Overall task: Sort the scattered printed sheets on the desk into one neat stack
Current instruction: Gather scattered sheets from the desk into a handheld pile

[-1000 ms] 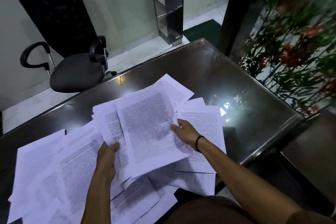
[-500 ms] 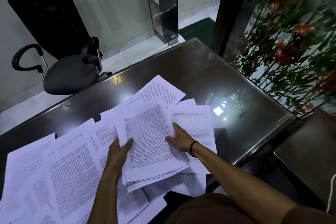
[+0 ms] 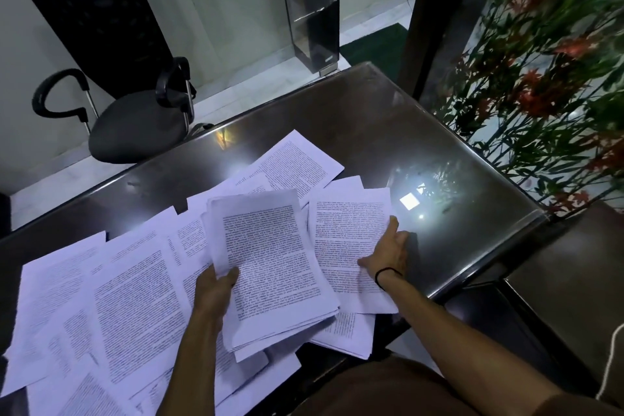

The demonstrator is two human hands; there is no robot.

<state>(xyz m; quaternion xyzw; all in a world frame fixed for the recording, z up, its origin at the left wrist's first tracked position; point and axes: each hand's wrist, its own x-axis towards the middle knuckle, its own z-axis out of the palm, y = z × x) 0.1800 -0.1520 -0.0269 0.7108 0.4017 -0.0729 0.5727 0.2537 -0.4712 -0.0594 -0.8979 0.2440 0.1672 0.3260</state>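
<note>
Left hand (image 3: pixel 216 287) of mine is gripping the gathered stack (image 3: pixel 270 267) at its left edge, thumb curled over the top page and fingers tucked under, tilting the bundle off the desk (image 3: pixel 388 132). Right hand (image 3: pixel 388 255) is lying with fingers spread and relaxed on the loose sheet (image 3: pixel 351 240) just beside the stack, its fingertips reaching that sheet's far-right edge — holding nothing yet.

Paper like this is handling light and floppy, I judge, and it is sliding easily on the glossy dark top, so I am planning to hook a finger under an edge or corner instead of pinching the middle. The stack is sagging where I am not supporting it, and its lower edges are fanning out unevenly.

Every page is white, printed with dense black text blocks. More scattered sheets (image 3: pixel 111 297) are overlapping across the near-left of the desk, and another sheet (image 3: pixel 297 165) is lying askew beyond the stack — all still unsorted.
</note>
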